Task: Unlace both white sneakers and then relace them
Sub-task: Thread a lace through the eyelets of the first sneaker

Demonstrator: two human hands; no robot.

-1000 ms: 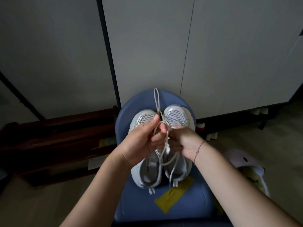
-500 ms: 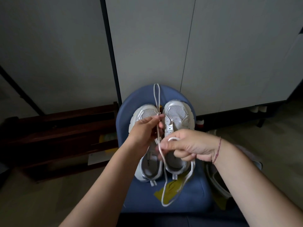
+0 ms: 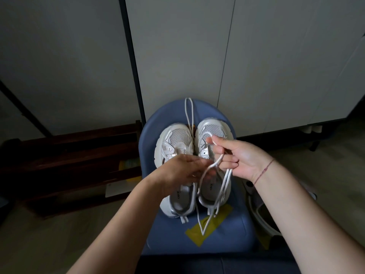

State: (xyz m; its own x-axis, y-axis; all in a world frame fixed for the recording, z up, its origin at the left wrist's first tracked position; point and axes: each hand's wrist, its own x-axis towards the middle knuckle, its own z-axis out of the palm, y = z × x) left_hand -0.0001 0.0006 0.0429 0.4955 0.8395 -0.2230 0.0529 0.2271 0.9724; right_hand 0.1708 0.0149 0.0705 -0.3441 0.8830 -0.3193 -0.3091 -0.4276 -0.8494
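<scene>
Two white sneakers (image 3: 175,139) sat side by side on the blue chair (image 3: 237,240), toes toward its far edge; the left hand (image 3: 183,171) hung over them and hid their middles, fingers stretched to the loose lace (image 3: 223,186), though whether they nipped it I could not tell; the right hand (image 3: 239,159) curled round that lace, its loops dangling over a yellow patch (image 3: 215,224) on the seat; a second lace (image 3: 188,109) ran out between the toes; a dark wooden rack (image 3: 69,155) stood left of the chair, pale cabinet doors (image 3: 276,66) behind it.
</scene>
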